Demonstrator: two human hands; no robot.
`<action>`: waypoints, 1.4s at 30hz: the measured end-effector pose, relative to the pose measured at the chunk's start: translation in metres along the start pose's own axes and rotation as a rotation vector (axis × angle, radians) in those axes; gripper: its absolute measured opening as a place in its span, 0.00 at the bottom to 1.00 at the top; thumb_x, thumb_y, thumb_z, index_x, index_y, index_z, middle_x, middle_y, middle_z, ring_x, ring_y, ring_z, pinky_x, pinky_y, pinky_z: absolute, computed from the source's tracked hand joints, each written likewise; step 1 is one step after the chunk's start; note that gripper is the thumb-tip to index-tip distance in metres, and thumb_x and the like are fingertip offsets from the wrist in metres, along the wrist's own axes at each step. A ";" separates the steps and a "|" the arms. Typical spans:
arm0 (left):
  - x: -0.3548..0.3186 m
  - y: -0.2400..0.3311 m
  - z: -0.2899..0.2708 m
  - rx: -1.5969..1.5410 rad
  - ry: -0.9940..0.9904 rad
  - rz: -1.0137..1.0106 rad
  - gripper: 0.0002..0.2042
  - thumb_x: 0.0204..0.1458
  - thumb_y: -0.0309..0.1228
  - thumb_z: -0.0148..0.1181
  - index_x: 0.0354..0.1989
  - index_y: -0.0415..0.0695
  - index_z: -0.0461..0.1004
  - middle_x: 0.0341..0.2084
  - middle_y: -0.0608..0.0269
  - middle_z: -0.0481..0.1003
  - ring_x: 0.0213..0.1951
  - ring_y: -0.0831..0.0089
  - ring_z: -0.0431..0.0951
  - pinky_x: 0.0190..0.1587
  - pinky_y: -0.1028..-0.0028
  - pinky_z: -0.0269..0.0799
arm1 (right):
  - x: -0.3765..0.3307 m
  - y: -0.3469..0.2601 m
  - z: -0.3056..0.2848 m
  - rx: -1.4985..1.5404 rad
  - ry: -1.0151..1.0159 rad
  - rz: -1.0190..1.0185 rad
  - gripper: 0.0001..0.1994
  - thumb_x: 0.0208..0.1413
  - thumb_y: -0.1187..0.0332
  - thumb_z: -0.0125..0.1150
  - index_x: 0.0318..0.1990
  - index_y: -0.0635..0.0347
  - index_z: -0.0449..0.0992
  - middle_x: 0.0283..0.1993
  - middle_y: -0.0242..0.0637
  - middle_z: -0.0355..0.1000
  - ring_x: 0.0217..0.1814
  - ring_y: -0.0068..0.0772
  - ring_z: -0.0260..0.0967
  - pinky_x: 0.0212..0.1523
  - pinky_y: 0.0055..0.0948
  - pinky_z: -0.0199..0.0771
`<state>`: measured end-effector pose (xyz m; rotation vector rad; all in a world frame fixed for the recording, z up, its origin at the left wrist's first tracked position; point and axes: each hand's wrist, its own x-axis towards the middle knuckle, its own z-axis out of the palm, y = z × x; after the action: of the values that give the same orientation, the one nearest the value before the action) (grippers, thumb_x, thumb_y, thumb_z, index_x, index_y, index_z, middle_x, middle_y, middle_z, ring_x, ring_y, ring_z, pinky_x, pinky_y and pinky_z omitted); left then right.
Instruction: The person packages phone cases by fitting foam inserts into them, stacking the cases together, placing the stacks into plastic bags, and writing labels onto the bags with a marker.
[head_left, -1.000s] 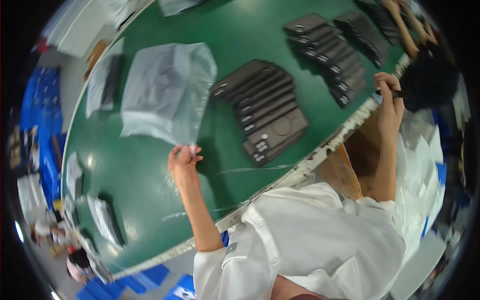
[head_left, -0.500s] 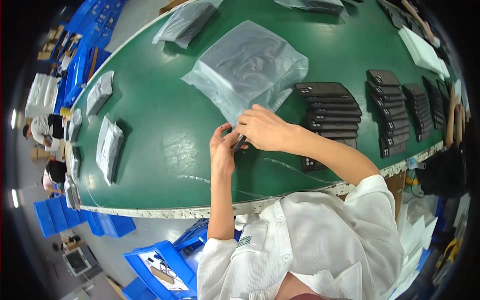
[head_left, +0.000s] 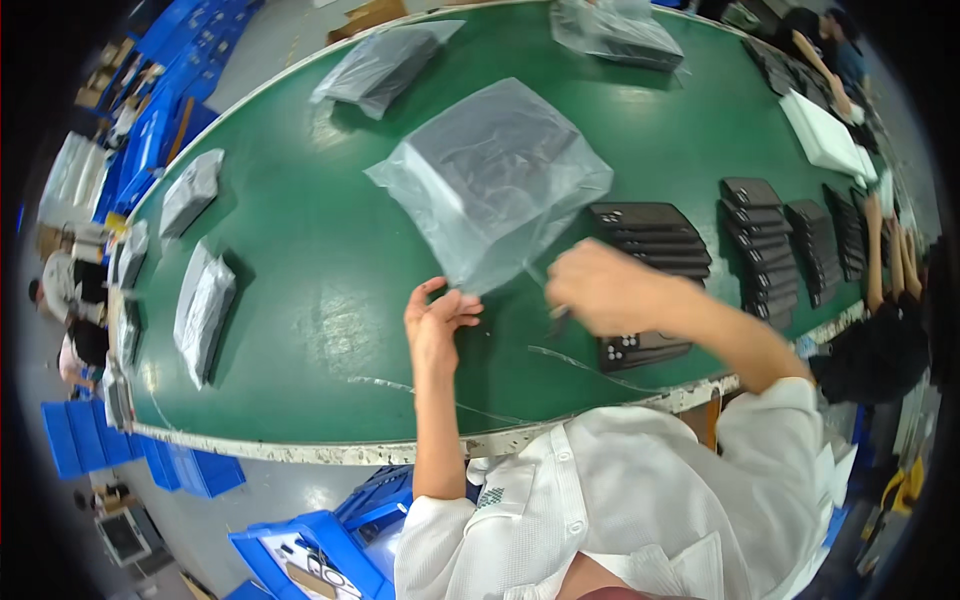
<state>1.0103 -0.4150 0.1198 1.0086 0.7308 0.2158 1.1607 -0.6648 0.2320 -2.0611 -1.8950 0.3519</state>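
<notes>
A large translucent plastic bag [head_left: 545,190] lies on the green table with a dark, boxy thing inside. At its near corner, my left hand [head_left: 436,325] pinches the plastic between bent fingers. To the right of the bag, my right hand [head_left: 610,290] is closed and smeared by motion. A small dark tool [head_left: 560,314] pokes out below its fingers, too blurred to name more exactly. Behind and beneath that hand is a stack of flat black cases [head_left: 655,225], partly hidden by my forearm. Two thin clear plastic strips [head_left: 385,382] lie near the table's front edge.
More stacks of black cases [head_left: 765,235] stand to the right, near a white foam block [head_left: 825,135]. Wrapped packages lie at left [head_left: 205,310] and at the far side [head_left: 390,65]. Other people's arms [head_left: 875,250] reach in at the right edge. Blue bins [head_left: 320,550] stand below the table.
My right hand has moved right, away from my left, taking the dark tool along. My left hand stays at the bag's corner. The whole view has shifted slightly.
</notes>
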 end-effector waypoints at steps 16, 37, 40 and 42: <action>-0.004 0.017 -0.102 0.797 0.247 0.439 0.20 0.72 0.35 0.61 0.65 0.35 0.71 0.33 0.54 0.86 0.28 0.67 0.85 0.25 0.71 0.78 | -0.331 0.046 -0.131 -0.761 0.107 0.992 0.19 0.53 0.77 0.63 0.55 0.62 0.79 0.48 0.48 0.77 0.56 0.60 0.73 0.57 0.52 0.71; 0.043 0.061 -0.053 1.428 -0.478 0.995 0.16 0.63 0.27 0.65 0.58 0.40 0.81 0.61 0.50 0.81 0.69 0.55 0.75 0.73 0.54 0.69 | 0.005 0.193 -0.021 -0.186 0.134 -0.160 0.23 0.55 0.75 0.69 0.60 0.52 0.80 0.64 0.34 0.76 0.49 0.39 0.72 0.48 0.38 0.78; 0.040 0.064 -0.053 1.186 -0.430 0.834 0.14 0.66 0.27 0.62 0.57 0.39 0.82 0.60 0.48 0.82 0.70 0.53 0.75 0.74 0.56 0.67 | 0.002 0.179 -0.019 -0.113 0.220 -0.172 0.21 0.57 0.76 0.69 0.59 0.53 0.80 0.67 0.36 0.75 0.43 0.40 0.71 0.44 0.39 0.78; 0.041 0.064 -0.056 0.850 -0.417 0.666 0.13 0.72 0.28 0.56 0.58 0.40 0.83 0.60 0.50 0.82 0.70 0.52 0.75 0.74 0.59 0.66 | 0.001 0.174 -0.015 -0.089 0.244 -0.198 0.20 0.58 0.74 0.70 0.59 0.54 0.81 0.65 0.36 0.77 0.41 0.40 0.71 0.43 0.37 0.77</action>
<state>1.0145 -0.3217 0.1363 2.0266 0.0457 0.2595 1.3263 -0.6770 0.1768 -1.8500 -1.9693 -0.0308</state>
